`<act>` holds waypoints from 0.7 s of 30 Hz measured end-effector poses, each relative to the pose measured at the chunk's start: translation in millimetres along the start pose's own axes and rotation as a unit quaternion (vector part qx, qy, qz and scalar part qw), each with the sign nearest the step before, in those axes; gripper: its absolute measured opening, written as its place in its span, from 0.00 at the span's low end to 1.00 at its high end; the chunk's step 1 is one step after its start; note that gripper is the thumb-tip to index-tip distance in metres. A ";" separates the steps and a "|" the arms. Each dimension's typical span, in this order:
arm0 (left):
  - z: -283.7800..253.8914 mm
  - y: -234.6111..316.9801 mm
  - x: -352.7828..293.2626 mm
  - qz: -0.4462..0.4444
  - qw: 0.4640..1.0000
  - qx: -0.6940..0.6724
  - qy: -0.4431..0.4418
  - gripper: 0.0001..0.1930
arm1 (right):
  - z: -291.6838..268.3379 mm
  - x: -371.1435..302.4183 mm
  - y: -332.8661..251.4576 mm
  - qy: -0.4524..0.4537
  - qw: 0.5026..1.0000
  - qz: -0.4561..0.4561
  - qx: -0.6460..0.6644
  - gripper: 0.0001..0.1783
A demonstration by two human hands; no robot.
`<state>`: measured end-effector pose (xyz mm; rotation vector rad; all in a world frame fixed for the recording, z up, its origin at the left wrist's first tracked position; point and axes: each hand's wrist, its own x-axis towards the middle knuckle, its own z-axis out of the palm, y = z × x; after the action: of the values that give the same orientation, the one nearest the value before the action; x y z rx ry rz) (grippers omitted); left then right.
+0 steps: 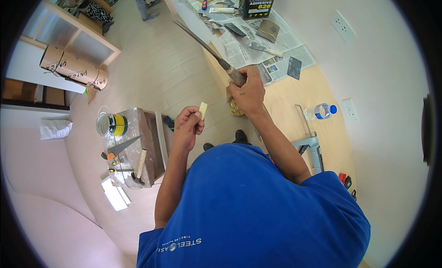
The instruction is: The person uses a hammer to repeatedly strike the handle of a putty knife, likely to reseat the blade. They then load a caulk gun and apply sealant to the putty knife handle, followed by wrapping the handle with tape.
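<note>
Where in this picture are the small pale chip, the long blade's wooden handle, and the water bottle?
small pale chip (202, 110): head view, middle of the piece pinched by the left hand (186, 127).
wooden handle (236, 76): head view, stretch showing above the right hand (250, 94).
water bottle (321, 111): head view, on its label.

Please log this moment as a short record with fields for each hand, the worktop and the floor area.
Left hand: pinches a small pale chip
Right hand: grips the wooden handle of a long blade, pointing up-left
Worktop: newspaper, black adhesive can, water bottle
Floor side: metal box bearing a hammer, trowel and yellow tin
</note>
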<state>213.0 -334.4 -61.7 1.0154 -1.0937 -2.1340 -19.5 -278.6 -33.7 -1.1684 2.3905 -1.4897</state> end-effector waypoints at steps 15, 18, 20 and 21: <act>34.4 -54.6 55.3 -0.096 0.987 0.094 -0.087 0.06 | -48.8 -11.7 42.0 0.047 0.997 0.059 0.028 0.18; 58.6 -72.6 76.2 -0.140 0.976 0.122 -0.116 0.07 | -62.0 -26.3 60.7 -0.001 0.994 0.086 0.074 0.19; 81.7 -85.1 90.8 -0.158 0.961 0.156 -0.164 0.08 | -71.2 -37.2 68.8 -0.031 0.987 0.121 0.102 0.20; 95.2 -89.9 97.4 -0.166 0.953 0.172 -0.186 0.08 | -75.0 -40.8 74.6 -0.032 0.987 0.122 0.102 0.22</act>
<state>69.5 -315.4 -137.0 1.0303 -1.6178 -2.5332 -65.6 -180.4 -66.7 -0.8329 2.1839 -1.5459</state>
